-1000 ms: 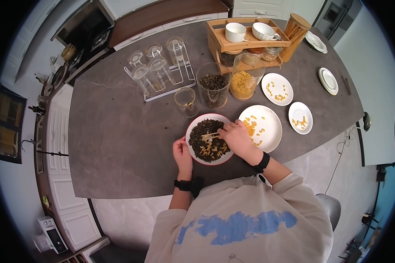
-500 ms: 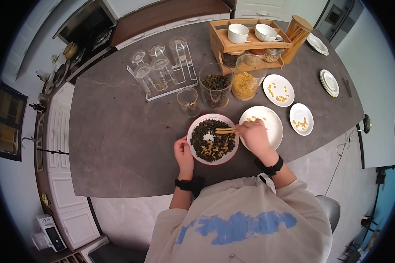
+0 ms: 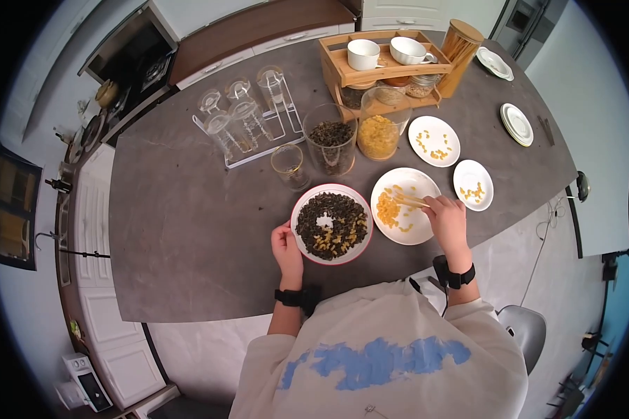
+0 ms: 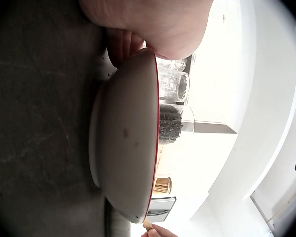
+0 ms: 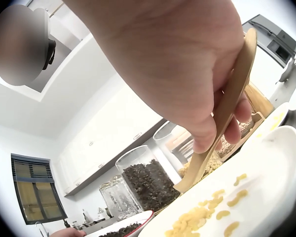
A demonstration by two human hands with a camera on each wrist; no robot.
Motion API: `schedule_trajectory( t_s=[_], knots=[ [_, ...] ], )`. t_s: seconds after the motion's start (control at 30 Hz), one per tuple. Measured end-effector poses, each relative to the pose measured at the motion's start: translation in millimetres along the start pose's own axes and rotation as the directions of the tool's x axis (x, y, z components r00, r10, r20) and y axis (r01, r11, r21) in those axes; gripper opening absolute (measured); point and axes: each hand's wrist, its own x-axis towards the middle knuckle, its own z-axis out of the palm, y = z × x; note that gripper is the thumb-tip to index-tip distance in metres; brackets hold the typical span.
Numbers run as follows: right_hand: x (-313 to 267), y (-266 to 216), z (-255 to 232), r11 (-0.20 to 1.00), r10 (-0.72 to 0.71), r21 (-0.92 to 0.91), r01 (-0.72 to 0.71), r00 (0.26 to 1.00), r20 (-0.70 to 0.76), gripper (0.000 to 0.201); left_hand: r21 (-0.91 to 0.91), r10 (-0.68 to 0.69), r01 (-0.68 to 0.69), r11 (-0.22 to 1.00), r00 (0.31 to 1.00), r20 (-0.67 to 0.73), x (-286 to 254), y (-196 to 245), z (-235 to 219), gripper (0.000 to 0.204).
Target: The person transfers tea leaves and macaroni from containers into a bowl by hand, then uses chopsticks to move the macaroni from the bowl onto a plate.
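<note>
My left hand (image 3: 287,253) grips the left edge of a white, red-rimmed bowl (image 4: 123,133), thumb at the rim and fingers against its outer side. Dark dried bits, like tea leaves or seeds, fill the bowl, with yellow macaroni pieces (image 3: 335,244) mixed in toward the near side. A pale patch of bowl bottom shows in the middle. Bamboo tongs (image 5: 227,106) are pinched in my right hand (image 3: 449,220), their tips over the white plate (image 3: 426,183) beside the bowl. Loose macaroni (image 3: 387,209) lies on that plate, mostly at its left. In the right wrist view the tong tips look close together.
Behind the bowl stand a small glass (image 3: 291,167), a jar of dark bits (image 3: 330,143) and a jar of macaroni (image 3: 379,137). A glass rack (image 3: 265,150) is at back left, a wooden shelf (image 3: 342,70) behind. Two smaller plates (image 3: 433,129) with macaroni sit to the right.
My right hand has moved right with the tongs, from over the bowl to over the macaroni plate. The left hand stays at the bowl's rim.
</note>
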Motion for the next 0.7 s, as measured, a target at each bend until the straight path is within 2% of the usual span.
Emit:
schedule_trajectory(
  t_s=[0.13,0.33,0.37,0.57,0.7],
  knots=[
    [5,-10,4,0.999,-0.040,0.031,0.040,0.999,-0.018,0.020,-0.012,-0.007,0.007,1.000,1.000,-0.004,0,-2,-1,0.004],
    [10,-35,11,0.988,-0.153,0.040,0.151,0.987,0.054,0.020,0.008,0.005,-0.005,1.000,1.000,-0.004,1,-3,-2,0.004],
    [9,-35,20,0.978,-0.202,0.052,0.200,0.979,0.032,0.020,0.014,0.006,-0.005,1.000,1.000,-0.005,0,-4,-2,0.004],
    [12,-51,18,0.942,-0.336,0.061,0.330,0.926,0.172,0.017,-0.008,0.006,-0.006,1.000,1.000,0.003,1,-4,-2,0.004],
    [16,-64,16,0.893,-0.449,0.118,0.433,0.872,0.193,0.013,-0.005,0.003,-0.003,1.000,1.000,-0.004,0,-2,0,0.004]
  ],
)
